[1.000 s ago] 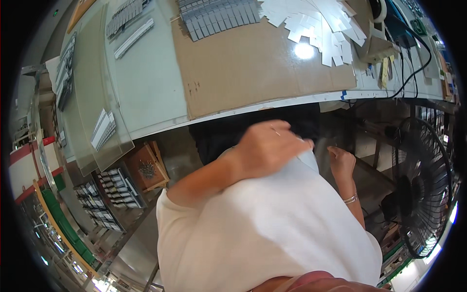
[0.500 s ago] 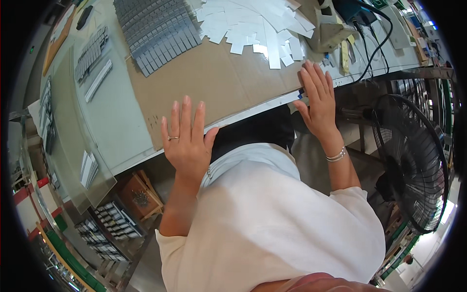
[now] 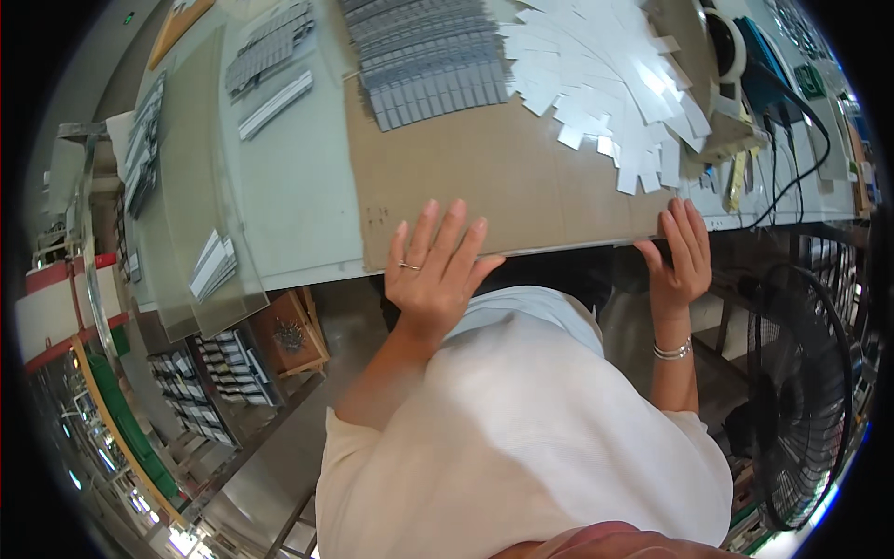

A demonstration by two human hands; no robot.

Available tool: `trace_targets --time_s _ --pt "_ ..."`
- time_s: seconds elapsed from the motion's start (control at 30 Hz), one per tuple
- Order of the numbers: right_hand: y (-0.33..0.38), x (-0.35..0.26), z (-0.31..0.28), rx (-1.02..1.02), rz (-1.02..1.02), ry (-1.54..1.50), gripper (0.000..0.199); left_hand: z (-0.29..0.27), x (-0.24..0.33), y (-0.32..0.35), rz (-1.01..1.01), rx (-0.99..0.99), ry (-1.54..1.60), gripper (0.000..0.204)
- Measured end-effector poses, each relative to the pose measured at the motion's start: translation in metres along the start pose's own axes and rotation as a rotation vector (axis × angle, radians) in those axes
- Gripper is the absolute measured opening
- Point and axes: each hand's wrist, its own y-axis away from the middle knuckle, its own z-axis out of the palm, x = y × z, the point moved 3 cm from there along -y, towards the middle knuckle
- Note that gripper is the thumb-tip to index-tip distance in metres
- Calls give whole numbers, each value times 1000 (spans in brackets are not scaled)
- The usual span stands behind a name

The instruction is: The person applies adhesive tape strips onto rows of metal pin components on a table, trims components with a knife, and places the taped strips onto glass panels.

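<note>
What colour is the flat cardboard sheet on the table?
Brown: the flat cardboard sheet shows best in head view.

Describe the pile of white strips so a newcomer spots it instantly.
On the pale worktable lies a brown cardboard sheet. On its upper right sits the pile of white strips. Unlike the neat grey rows to its left, its pieces overlap untidily.

I can cross the card on my side; grey bits and white strips block its far side.
</note>
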Motion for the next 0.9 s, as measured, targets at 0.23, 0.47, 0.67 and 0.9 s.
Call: trace_targets --time_s 0.23,0.47,0.67,0.9 --pt "-42 -19 -14 -147 -90 -66 28 -17 -7 -13 -50 -136 162 42" --pt "-145 -89 55 -513 -356 -155 58 -52 -47 -26 19 -179 378 31" --pt "-167 -105 105 -607 -450 -100 65 -52 -62 -34 -59 -184 285 33" --pt "-137 -100 93 -773 -451 -115 68 -44 -65 -45 -76 -210 289 37"
